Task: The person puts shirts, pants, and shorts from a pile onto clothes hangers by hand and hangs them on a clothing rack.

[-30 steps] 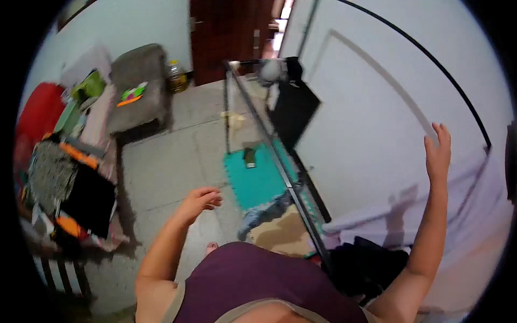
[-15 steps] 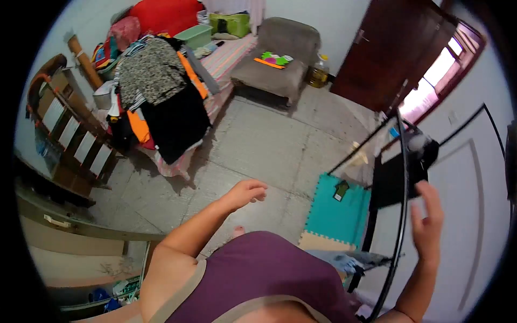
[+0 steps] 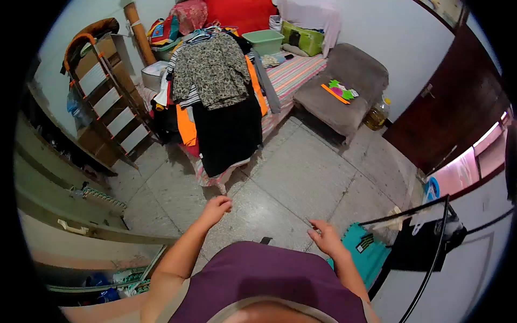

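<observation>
Above the grey floor (image 3: 291, 172), we hold both bare hands out past our purple top (image 3: 258, 269). Our left hand (image 3: 216, 209) is loosely open, fingers bent, nearest to the near corner of a bed (image 3: 301, 75) with a striped cover; we cannot tell how far it is above that corner. On the bed, at the far left, we see a pile of clothes (image 3: 221, 102): a patterned grey garment (image 3: 210, 67) lies over a black garment (image 3: 231, 134) reaching down at the near end, with orange cloth (image 3: 187, 126) showing on both sides. Our right hand (image 3: 326, 239) is open too, fingers apart, near a teal mat (image 3: 373, 265) at the near right, which bears a small dark item (image 3: 365, 243). Right of the bed stands a brown chair (image 3: 355, 62) carrying a green and orange item (image 3: 338, 93), with a bottle of yellow liquid (image 3: 378, 115) just beside it. At the left stands a stepladder (image 3: 106, 98).
</observation>
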Demonstrator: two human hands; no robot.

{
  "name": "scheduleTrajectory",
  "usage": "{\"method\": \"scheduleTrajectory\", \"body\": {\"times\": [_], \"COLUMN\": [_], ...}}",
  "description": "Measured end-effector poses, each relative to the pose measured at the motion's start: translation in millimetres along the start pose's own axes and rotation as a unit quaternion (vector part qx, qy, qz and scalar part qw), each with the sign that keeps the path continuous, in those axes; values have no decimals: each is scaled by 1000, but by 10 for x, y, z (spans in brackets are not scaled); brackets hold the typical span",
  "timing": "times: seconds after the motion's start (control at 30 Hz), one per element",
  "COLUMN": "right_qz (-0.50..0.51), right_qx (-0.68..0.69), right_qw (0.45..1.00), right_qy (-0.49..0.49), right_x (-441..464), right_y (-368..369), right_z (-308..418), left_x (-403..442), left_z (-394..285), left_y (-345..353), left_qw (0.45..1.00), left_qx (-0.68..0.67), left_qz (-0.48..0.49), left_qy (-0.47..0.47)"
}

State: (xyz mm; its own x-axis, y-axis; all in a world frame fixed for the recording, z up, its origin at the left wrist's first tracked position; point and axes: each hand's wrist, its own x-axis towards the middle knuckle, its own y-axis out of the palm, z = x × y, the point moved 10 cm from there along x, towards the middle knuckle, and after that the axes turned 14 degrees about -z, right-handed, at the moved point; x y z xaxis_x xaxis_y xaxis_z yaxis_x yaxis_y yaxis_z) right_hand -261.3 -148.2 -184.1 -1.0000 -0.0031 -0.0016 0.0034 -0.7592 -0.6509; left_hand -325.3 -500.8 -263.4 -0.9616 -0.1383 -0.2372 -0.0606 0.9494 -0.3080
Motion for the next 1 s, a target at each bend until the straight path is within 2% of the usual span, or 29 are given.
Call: {"method": "scheduleTrajectory", "body": {"times": [0.07,0.17,0.27,0.37,0.43,0.47,0.57,0.63,0.7,0.8,0.93,1.0], "right_qz": [18,11,14,42,57,62,58,30,44,61,44,40], "right_qx": [-19,-69,-74,-60,-56,-41,-26,-42,-17,-7,19,43], "right_qw": [998,987,983,978,970,973,978,980,984,986,995,996], "right_qy": [-54,-143,-168,-194,-228,-219,-199,-193,-169,-154,-84,-62], "right_x": [294,780,1290,1850,2173,2331,2836,3134,3265,3434,3590,3659], "right_y": [107,245,293,318,319,285,91,-51,-155,-203,-175,-128], "right_z": [25,-83,-53,76,150,128,87,-22,-12,-92,-481,-721], "left_x": [36,92,151,486,670,768,1285,1439,1545,1901,2338,2582], "left_z": [292,579,374,452,186,88,-84,-607,-1029,-1127,-1339,-1428], "left_y": [-174,-220,-159,-303,-375,-386,-387,-260,-79,59,9,-46], "left_qw": [997,995,995,982,979,977,972,960,952,939,935,931], "left_qx": [-17,-25,6,86,61,48,72,132,174,213,270,270], "left_qz": [-31,-65,-93,-167,-195,-206,-216,-234,-234,-223,-201,-203], "left_qy": [-62,-66,-30,26,6,-5,59,81,94,149,114,135]}}
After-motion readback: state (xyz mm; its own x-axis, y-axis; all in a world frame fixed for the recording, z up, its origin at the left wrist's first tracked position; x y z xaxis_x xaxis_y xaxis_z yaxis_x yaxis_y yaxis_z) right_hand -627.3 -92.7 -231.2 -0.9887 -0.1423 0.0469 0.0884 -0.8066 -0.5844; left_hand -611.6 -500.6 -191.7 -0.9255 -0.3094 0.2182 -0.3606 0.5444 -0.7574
